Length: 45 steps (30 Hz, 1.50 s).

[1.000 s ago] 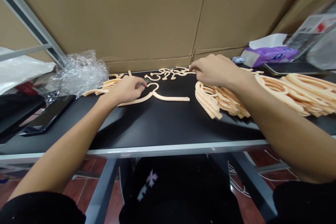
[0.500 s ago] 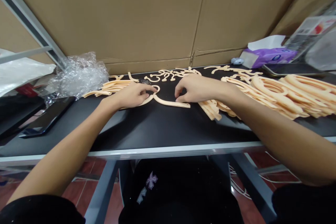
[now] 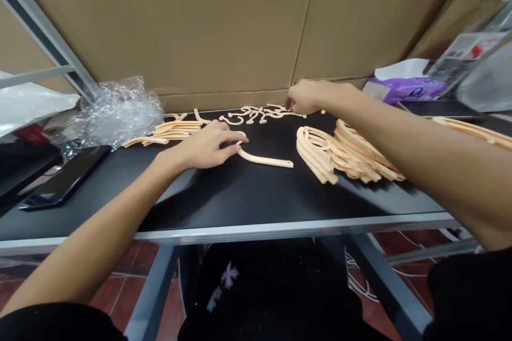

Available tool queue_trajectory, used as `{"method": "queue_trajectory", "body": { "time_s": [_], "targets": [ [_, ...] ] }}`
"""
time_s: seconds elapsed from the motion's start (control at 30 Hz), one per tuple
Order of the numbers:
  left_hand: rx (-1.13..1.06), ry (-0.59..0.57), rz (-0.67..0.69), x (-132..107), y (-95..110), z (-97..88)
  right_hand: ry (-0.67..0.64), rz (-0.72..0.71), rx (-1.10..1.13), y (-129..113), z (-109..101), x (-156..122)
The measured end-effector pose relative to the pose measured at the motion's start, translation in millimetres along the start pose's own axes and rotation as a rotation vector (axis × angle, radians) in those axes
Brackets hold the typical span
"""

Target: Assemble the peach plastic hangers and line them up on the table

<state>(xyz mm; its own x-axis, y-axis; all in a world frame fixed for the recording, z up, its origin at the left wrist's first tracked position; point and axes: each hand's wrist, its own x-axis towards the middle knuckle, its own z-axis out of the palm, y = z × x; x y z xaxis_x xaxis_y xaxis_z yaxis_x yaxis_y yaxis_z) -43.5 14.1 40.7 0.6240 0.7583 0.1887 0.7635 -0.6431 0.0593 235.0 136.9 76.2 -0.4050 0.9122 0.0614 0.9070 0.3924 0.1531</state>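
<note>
Crumpled plastic (image 3: 124, 112) (phone (image 3: 66, 177) nearby).

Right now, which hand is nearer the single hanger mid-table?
Left. The left hand has its fingers at the middle of the hanger; the right hand is apart from it, farther back, by the small hooks.

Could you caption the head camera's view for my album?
Left hand at a pale hanger frame, right hand near small curved pieces, black tabletop beneath.

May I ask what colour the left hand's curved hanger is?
The curved hanger is pale orange; see head view.
</note>
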Motion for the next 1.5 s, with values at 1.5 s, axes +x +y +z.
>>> {"method": "queue_trajectory", "body": {
  "time_s": [1.5],
  "targets": [
    [-0.178, 0.109, 0.021, 10, 44, 23.8, 0.049, -0.303, 0.047, -29, 9, -16]
  ]
}}
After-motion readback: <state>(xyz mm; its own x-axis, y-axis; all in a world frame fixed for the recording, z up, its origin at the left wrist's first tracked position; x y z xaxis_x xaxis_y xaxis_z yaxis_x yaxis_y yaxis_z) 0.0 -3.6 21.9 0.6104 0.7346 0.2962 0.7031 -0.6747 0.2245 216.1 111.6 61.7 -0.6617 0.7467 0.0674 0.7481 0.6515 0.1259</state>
